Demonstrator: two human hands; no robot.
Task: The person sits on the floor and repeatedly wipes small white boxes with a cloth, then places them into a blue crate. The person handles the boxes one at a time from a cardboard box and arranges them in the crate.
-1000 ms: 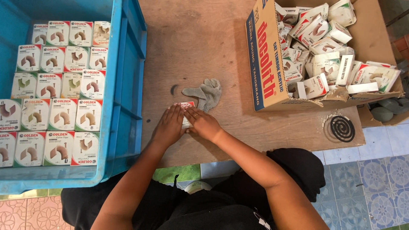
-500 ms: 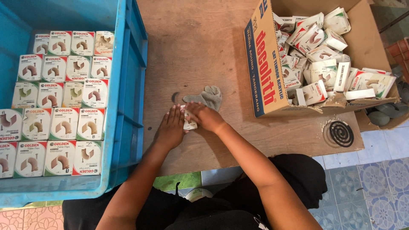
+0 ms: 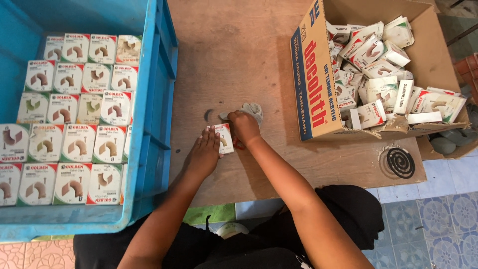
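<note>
Fingers of our left hand lie flat and stretched, tips pressing the left edge of a small white carton that rests on the wooden tabletop. Our right hand is curled, knuckles up, closed over the carton's right side; whether those fingers pinch it or only press we cannot tell. The carton sits near the table's middle, between both hands, its printed face up.

Just beyond the right hand: a grey crumpled rag, touching or nearly touching the knuckles. A small dark curved piece lies beside the rag, to its left.

Left of the table: a blue plastic crate, packed with matching cartons in neat rows, faces up.

Right: an open cardboard box holding the same cartons in a loose heap. Near its front corner, a black spiral coil on the tabletop.
</note>
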